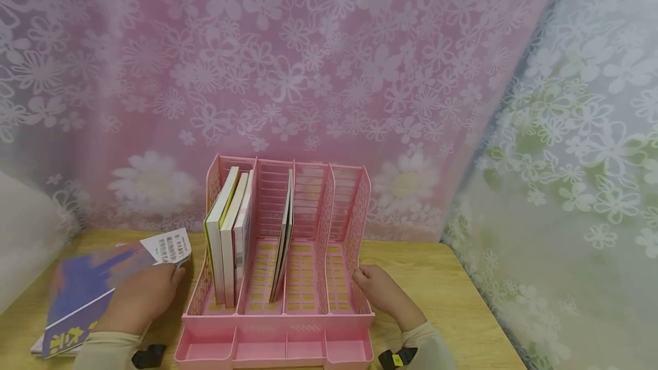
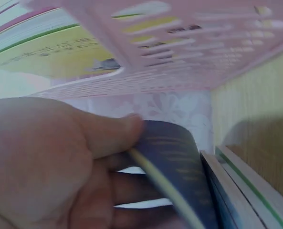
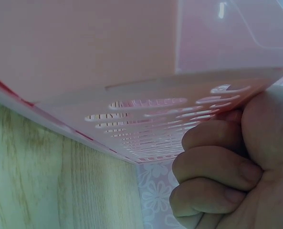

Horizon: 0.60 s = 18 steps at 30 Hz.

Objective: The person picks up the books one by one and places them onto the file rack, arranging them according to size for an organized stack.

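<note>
Beside the rack, my left hand (image 1: 146, 293) pinches the edge of a blue and purple book (image 1: 97, 270) on top of a small pile. In the left wrist view the thumb lies on the cover (image 2: 172, 152), which bends upward, and the other fingers are behind it. My right hand (image 1: 382, 290), fingers curled, grips the right side wall of a pink desktop file rack (image 1: 277, 323). Several thick books (image 1: 228, 244) stand in the rack's leftmost slot. Thin books (image 1: 283, 238) lean in the second slot.
Small open trays (image 1: 305, 350) run along the rack's front. The wooden table (image 1: 437, 301) extends right of it, up to a pale flowered curtain (image 1: 576, 187). Behind hangs a pink flowered curtain (image 1: 308, 73). More books (image 2: 248, 186) lie under the held one.
</note>
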### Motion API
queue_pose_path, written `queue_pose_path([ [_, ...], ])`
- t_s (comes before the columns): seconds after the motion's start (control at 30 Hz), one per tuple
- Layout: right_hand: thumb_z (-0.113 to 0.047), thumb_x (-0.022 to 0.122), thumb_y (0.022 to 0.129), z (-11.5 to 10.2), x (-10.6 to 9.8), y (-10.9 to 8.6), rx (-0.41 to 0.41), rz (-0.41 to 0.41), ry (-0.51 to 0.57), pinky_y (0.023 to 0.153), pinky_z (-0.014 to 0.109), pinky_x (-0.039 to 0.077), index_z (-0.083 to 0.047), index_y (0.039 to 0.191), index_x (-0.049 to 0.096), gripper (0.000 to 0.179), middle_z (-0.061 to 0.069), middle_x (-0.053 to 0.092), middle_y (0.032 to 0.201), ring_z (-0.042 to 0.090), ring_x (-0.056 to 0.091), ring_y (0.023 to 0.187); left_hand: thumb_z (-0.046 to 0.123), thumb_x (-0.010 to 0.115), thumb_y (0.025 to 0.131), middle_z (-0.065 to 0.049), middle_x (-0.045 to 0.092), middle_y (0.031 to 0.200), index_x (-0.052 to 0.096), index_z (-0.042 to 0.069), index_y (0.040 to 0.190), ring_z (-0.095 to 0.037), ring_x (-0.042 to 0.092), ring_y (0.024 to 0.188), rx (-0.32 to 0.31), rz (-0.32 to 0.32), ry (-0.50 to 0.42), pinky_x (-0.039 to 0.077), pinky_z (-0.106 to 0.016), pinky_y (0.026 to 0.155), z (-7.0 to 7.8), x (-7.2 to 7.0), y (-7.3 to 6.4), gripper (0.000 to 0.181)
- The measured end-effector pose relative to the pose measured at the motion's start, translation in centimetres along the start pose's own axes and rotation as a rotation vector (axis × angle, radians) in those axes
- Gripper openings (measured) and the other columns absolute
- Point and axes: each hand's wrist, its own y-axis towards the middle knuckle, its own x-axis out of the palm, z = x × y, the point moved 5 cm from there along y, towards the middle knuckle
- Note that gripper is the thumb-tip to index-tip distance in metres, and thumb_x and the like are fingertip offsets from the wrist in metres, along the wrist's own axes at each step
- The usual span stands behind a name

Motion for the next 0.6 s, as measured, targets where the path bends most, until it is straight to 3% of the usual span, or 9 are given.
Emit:
queue_pose_path([
  [0.17, -0.021, 0.039, 0.11, 0.2, 0.0, 0.1, 0.0, -0.008, 0.001, 0.053, 0.027, 0.031, -0.013, 0.068, 0.04, 0.042, -0.003, 0.035, 0.061, 0.013, 0.029, 0.055, 0.03, 0.04, 0.112, -0.004, 0.052, 0.068, 0.056, 0.01, 0.086, -0.023, 0.055, 0.062, -0.02, 0.073, -0.044, 0.041, -0.046, 0.057, 0.3, -2.0, -0.3, 0.036],
  [0.3, -0.02, 0.04, 0.109, 0.1, -0.1, 0.0, 0.0, 0.0, 0.006, 0.053, 0.027, 0.031, -0.013, 0.068, 0.041, 0.042, -0.003, 0.035, 0.061, 0.012, 0.029, 0.054, 0.04, 0.03, 0.114, -0.005, 0.049, 0.068, 0.051, 0.009, 0.089, -0.023, 0.049, 0.057, -0.072, 0.172, -0.127, 0.038, -0.042, 0.05, 0.7, -3.4, -1.1, 0.045],
  [0.33, -0.02, 0.04, 0.109, 0.0, -0.1, 0.0, -0.001, 0.002, 0.006, 0.053, 0.027, 0.031, -0.013, 0.068, 0.04, 0.042, -0.003, 0.035, 0.061, 0.012, 0.029, 0.054, 0.042, 0.028, 0.114, -0.01, 0.056, 0.072, 0.055, 0.006, 0.095, -0.029, 0.054, 0.059, -0.079, 0.21, -0.13, 0.041, -0.044, 0.051, 0.9, -3.8, -1.3, 0.048],
  [0.4, -0.02, 0.04, 0.109, 0.0, -0.1, -0.1, -0.002, 0.002, 0.006, 0.053, 0.027, 0.031, -0.013, 0.067, 0.04, 0.043, -0.004, 0.034, 0.061, 0.012, 0.028, 0.054, 0.04, 0.03, 0.114, -0.021, 0.064, 0.082, 0.061, -0.001, 0.112, -0.034, 0.058, 0.061, -0.071, 0.319, -0.154, 0.043, -0.045, 0.05, 1.4, -4.6, -1.7, 0.051],
  [0.47, -0.02, 0.04, 0.109, -0.1, -0.1, -0.1, -0.003, 0.0, 0.006, 0.053, 0.027, 0.03, -0.013, 0.067, 0.04, 0.043, -0.004, 0.034, 0.06, 0.012, 0.028, 0.053, 0.036, 0.034, 0.114, -0.023, 0.065, 0.081, 0.059, -0.003, 0.112, -0.036, 0.058, 0.059, -0.072, 0.442, -0.165, 0.041, -0.045, 0.048, 1.9, -5.5, -2.2, 0.046],
  [0.53, -0.02, 0.04, 0.109, -0.1, -0.1, -0.1, -0.005, -0.004, 0.005, 0.054, 0.027, 0.03, -0.012, 0.067, 0.039, 0.043, -0.004, 0.034, 0.06, 0.012, 0.027, 0.053, 0.032, 0.039, 0.113, -0.024, 0.064, 0.076, 0.06, -0.002, 0.106, -0.037, 0.056, 0.056, -0.09, 0.591, -0.183, 0.038, -0.044, 0.047, 2.1, -6.4, -2.7, 0.041],
  [0.6, -0.02, 0.04, 0.109, -0.1, 0.0, 0.0, -0.004, -0.008, 0.008, 0.054, 0.027, 0.03, -0.012, 0.067, 0.04, 0.043, -0.004, 0.034, 0.06, 0.013, 0.028, 0.054, 0.028, 0.043, 0.112, -0.017, 0.052, 0.061, 0.05, 0.002, 0.087, -0.034, 0.047, 0.047, -0.115, 0.727, -0.216, 0.03, -0.042, 0.044, 2.0, -7.0, -3.3, 0.036],
])
